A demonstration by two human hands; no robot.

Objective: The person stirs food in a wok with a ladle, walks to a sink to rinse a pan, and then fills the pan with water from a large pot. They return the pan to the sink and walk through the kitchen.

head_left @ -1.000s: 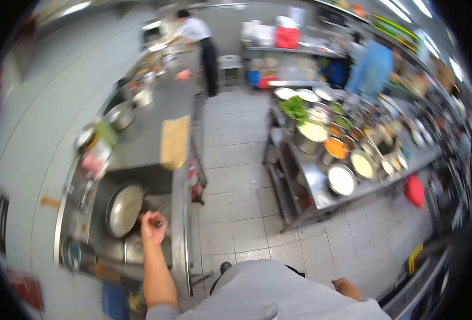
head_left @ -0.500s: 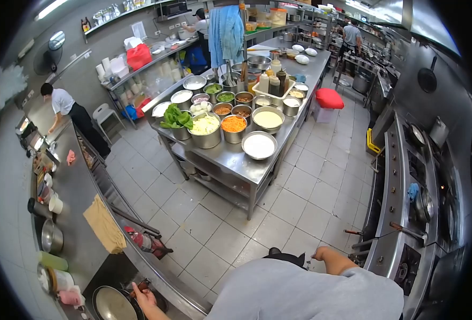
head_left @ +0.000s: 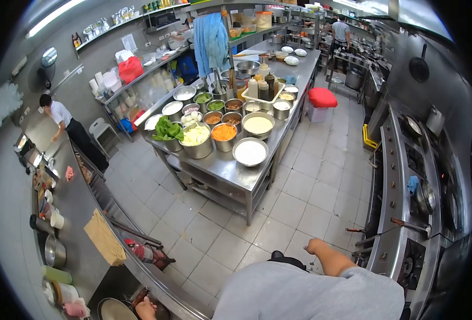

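Note:
At the lower left, my left hand (head_left: 146, 308) is closed around the brown handle of a frying pan (head_left: 116, 310). The pan's pale inner face shows, cut off by the bottom of the view. It sits at a dark recess in the steel counter (head_left: 89, 245) on my left. Away from my body, over the tiled floor, hangs my right hand (head_left: 312, 247). It is seen end-on and small, so its fingers cannot be made out; nothing visible is in it. A folded tan cloth (head_left: 104, 237) lies on the counter edge ahead of the pan.
A steel table (head_left: 230, 184) ahead bears several bowls, including shredded carrot (head_left: 224, 133) and leafy greens (head_left: 167, 129). Along the right runs a stove (head_left: 393, 213) with a wok (head_left: 425, 196). A person (head_left: 68, 125) stands at the far left counter; others are farther back.
The view has shifted slightly. My left hand and the pan sit lower in the frame. My right hand appears a little higher and farther left, still off to my side.

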